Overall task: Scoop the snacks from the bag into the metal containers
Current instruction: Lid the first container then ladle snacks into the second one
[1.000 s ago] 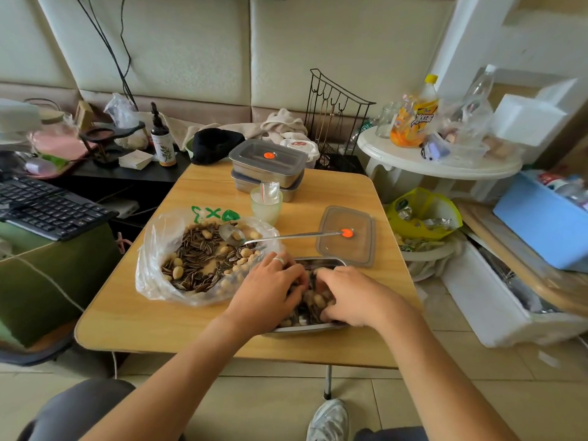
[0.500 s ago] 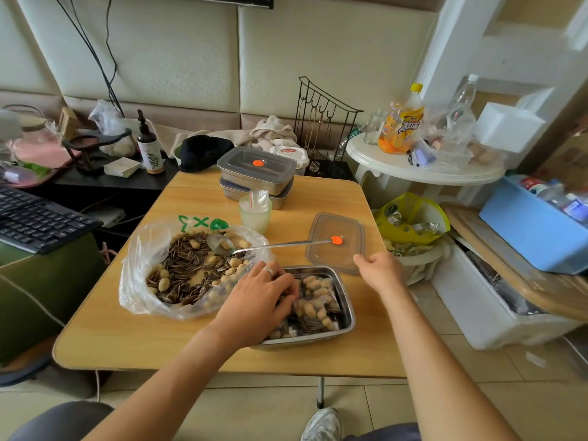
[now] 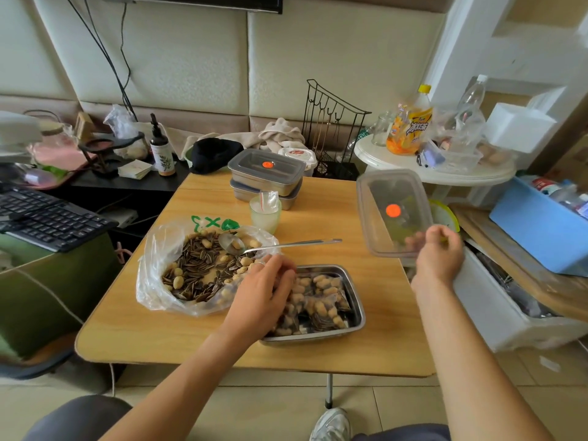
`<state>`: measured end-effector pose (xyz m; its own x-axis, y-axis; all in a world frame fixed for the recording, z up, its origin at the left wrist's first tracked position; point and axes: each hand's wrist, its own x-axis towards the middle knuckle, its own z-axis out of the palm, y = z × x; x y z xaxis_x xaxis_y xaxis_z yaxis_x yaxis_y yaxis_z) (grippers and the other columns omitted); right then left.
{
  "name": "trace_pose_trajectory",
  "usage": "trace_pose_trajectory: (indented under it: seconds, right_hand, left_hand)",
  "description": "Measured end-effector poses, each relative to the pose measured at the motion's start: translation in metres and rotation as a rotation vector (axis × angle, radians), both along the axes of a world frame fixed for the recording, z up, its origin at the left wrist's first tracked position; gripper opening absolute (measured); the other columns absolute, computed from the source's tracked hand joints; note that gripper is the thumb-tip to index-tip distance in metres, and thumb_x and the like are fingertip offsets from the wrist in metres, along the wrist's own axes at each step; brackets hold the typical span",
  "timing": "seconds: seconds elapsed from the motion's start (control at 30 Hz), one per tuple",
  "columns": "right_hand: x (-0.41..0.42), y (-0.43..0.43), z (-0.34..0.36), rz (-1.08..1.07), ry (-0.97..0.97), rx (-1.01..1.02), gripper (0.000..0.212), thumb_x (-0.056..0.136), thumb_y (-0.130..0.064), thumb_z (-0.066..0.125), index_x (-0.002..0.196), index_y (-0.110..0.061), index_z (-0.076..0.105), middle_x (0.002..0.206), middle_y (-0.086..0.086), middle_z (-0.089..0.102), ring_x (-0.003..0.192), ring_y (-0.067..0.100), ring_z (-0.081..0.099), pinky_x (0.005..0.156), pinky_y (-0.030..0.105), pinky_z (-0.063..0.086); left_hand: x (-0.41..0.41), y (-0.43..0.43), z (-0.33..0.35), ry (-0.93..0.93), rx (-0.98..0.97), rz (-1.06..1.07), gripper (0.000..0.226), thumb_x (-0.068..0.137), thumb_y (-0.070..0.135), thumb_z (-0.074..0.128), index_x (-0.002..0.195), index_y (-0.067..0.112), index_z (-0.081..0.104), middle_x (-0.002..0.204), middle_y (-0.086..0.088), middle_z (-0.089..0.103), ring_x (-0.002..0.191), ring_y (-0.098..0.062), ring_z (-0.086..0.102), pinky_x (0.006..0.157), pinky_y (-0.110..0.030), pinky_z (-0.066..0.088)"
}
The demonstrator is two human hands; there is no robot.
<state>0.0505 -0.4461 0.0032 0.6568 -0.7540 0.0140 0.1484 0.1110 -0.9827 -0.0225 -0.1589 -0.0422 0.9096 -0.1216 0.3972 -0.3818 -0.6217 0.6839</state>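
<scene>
Head view, single camera.

Open metal container (image 3: 357, 302) sat on the surface (image 3: 366, 354) at the near edge, filled with peanuts and sunflower seeds. The bag (image 3: 152, 275) lay just to its left, touching it, mouth spread, with more snacks (image 3: 197, 268) inside. The spoon (image 3: 286, 245) rested with its bowl in the bag and its handle out over the surface.

Left hand (image 3: 270, 281): fingers loosely bent, resting on the contents at the container's left end. No grip evident.

Right hand (image 3: 439, 253): thumb and fingers pinching the near edge of the clear lid (image 3: 391, 211), which was held tilted in the air, clear of the surface, to the right of the container.

Two lidded containers (image 3: 265, 168) were stacked at the far side, a cup (image 3: 265, 214) just in front of them.

Handling (judgement): the lid is probably light, smooth plastic with some flex. An edge pinch suffices to carry it, but seating it likely needs pressure around the rim. The metal container is rigid and should not slide easily when full. Loose snacks standing above the rim could stop the lid closing. The bag film is soft and shapeless.

Change from half a second before: the lid then lay flat on the surface by the spoon handle, with the right hand empty beside it. Now it was lifted. The left hand had stayed on the container.
</scene>
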Motion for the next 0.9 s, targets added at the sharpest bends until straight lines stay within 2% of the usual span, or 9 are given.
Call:
trace_pose_trajectory:
  seconds: [0.07, 0.13, 0.23, 0.33, 0.43, 0.5, 0.57, 0.7, 0.9]
  right_hand:
    - [-0.008, -0.007, 0.013, 0.078, -0.052, 0.017, 0.01, 0.106, -0.017, 0.057, 0.104, -0.016, 0.066, 0.083, 0.002, 0.059, 0.051, 0.006, 0.058, 0.052, 0.02, 0.049]
    - [-0.016, -0.003, 0.019, 0.324, -0.016, -0.037, 0.012, 0.105, -0.016, 0.061, 0.097, -0.019, 0.069, 0.077, -0.001, 0.06, 0.054, 0.008, 0.052, 0.05, 0.019, 0.044]
    - [-0.027, 0.021, 0.018, 0.736, 0.121, -0.323, 0.013, 0.102, -0.016, 0.064, 0.093, -0.018, 0.073, 0.071, -0.002, 0.061, 0.058, 0.009, 0.052, 0.054, 0.017, 0.045]
    - [-0.032, 0.053, 0.008, 0.896, 0.216, -0.574, 0.015, 0.101, -0.02, 0.066, 0.09, -0.02, 0.077, 0.066, -0.007, 0.063, 0.059, 0.009, 0.054, 0.06, 0.024, 0.046]
    - [-0.031, 0.071, -0.002, 0.91, 0.259, -0.71, 0.017, 0.1, -0.023, 0.066, 0.087, -0.023, 0.078, 0.062, -0.008, 0.066, 0.058, 0.011, 0.058, 0.066, 0.03, 0.046]
    - [-0.029, 0.075, -0.005, 0.884, 0.276, -0.767, 0.017, 0.099, -0.027, 0.067, 0.086, -0.026, 0.078, 0.066, -0.01, 0.069, 0.064, 0.008, 0.063, 0.067, 0.026, 0.047]
    - [-0.029, 0.078, -0.009, 0.84, 0.275, -0.843, 0.015, 0.099, -0.028, 0.068, 0.087, -0.026, 0.078, 0.079, -0.015, 0.073, 0.077, 0.004, 0.066, 0.068, 0.017, 0.045]
    - [-0.029, 0.082, -0.014, 0.78, 0.259, -0.885, 0.015, 0.099, -0.027, 0.067, 0.092, -0.021, 0.079, 0.093, -0.015, 0.075, 0.09, -0.001, 0.064, 0.069, 0.008, 0.042]
    - [-0.026, 0.084, -0.021, 0.708, 0.219, -0.864, 0.015, 0.099, -0.023, 0.067, 0.089, -0.021, 0.078, 0.092, -0.012, 0.073, 0.09, 0.002, 0.063, 0.071, 0.011, 0.041]
  left_hand:
    - [-0.001, -0.001, 0.001, -0.01, -0.121, 0.056, 0.011, 0.107, 0.026, 0.049, 0.112, 0.023, 0.059, 0.102, 0.012, 0.063, 0.098, -0.006, 0.058, 0.082, -0.023, 0.046]
    - [-0.003, 0.0, 0.006, 0.023, -0.284, 0.12, 0.016, 0.109, 0.027, 0.046, 0.116, 0.021, 0.059, 0.104, 0.01, 0.066, 0.1, -0.006, 0.061, 0.084, -0.025, 0.047]
    - [-0.006, 0.002, 0.011, 0.136, -0.548, 0.144, 0.032, 0.107, 0.043, 0.036, 0.12, 0.026, 0.059, 0.11, 0.006, 0.067, 0.105, -0.008, 0.064, 0.09, -0.03, 0.05]
    - [-0.005, 0.005, 0.012, 0.222, -0.709, 0.104, 0.044, 0.102, 0.054, 0.033, 0.122, 0.031, 0.066, 0.112, 0.007, 0.069, 0.109, -0.01, 0.065, 0.095, -0.034, 0.051]
    - [-0.004, 0.007, 0.015, 0.215, -0.594, 0.091, 0.031, 0.105, 0.04, 0.044, 0.12, 0.03, 0.069, 0.115, 0.009, 0.069, 0.111, -0.001, 0.062, 0.094, -0.023, 0.046]
    - [-0.002, 0.007, 0.012, 0.139, -0.332, 0.116, 0.022, 0.104, 0.02, 0.054, 0.114, 0.03, 0.071, 0.113, 0.015, 0.067, 0.109, 0.003, 0.058, 0.093, -0.017, 0.044]
    - [0.001, 0.007, 0.006, 0.075, -0.146, 0.139, 0.024, 0.1, 0.011, 0.059, 0.109, 0.028, 0.072, 0.111, 0.015, 0.063, 0.109, 0.001, 0.052, 0.091, -0.01, 0.038]
    - [0.006, 0.01, 0.005, 0.118, -0.02, 0.24, 0.02, 0.1, 0.016, 0.06, 0.113, 0.022, 0.074, 0.113, 0.008, 0.057, 0.115, -0.016, 0.045, 0.095, -0.023, 0.032]
    - [0.015, 0.018, 0.016, 0.091, 0.03, 0.218, 0.013, 0.097, 0.024, 0.067, 0.097, 0.02, 0.078, 0.092, 0.004, 0.066, 0.089, -0.015, 0.058, 0.075, -0.024, 0.038]
